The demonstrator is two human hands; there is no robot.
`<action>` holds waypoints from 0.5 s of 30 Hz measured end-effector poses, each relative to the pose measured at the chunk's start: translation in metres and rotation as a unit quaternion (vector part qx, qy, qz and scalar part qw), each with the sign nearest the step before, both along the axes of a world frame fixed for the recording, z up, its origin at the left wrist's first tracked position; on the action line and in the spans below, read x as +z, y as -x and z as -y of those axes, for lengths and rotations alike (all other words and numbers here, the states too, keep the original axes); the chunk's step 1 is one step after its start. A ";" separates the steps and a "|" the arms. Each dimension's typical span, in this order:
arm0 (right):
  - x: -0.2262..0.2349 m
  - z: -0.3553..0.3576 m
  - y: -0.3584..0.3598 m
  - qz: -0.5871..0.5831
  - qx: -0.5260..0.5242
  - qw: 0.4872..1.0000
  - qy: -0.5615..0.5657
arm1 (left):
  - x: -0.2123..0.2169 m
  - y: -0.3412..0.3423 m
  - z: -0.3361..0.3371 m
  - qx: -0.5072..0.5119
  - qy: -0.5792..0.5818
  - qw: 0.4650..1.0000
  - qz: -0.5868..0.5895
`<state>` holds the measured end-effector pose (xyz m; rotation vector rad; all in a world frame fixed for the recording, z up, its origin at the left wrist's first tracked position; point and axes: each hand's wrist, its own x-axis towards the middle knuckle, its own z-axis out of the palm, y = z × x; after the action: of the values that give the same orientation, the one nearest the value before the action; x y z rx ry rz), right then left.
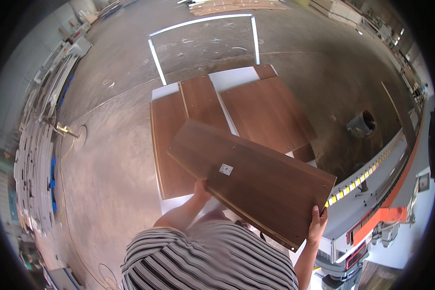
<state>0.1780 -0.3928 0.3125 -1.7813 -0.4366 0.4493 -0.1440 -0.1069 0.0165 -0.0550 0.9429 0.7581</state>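
Note:
A long brown wood-grain panel (270,186) slants across in front of me, with small holes near its edges and a white label (225,169) on its face. My left hand (202,190) grips its near long edge, the fingers hidden beneath. At the right end, my right hand (317,224) holds the panel's short edge with the thumb on top. Below and beyond it lie more brown panels (266,111) on a white board (234,77). The held panel overlaps them in view; whether it touches them I cannot tell.
A metal frame (203,20) rises behind the panels. On the right are a grey bucket (360,124) and a machine with a yellow-and-black strip (355,183) and an orange part (379,218). Stacked boards (36,159) and a floor cable (63,208) lie to the left.

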 end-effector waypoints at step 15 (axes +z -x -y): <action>-0.076 -0.206 0.104 -0.125 -0.012 0.992 0.003 | 0.087 0.032 -0.118 0.061 -0.071 0.995 0.031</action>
<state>0.0742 -0.1872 0.2369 -1.7070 -0.2362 0.6483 -0.1756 0.0109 0.1031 -0.0107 0.8305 0.9292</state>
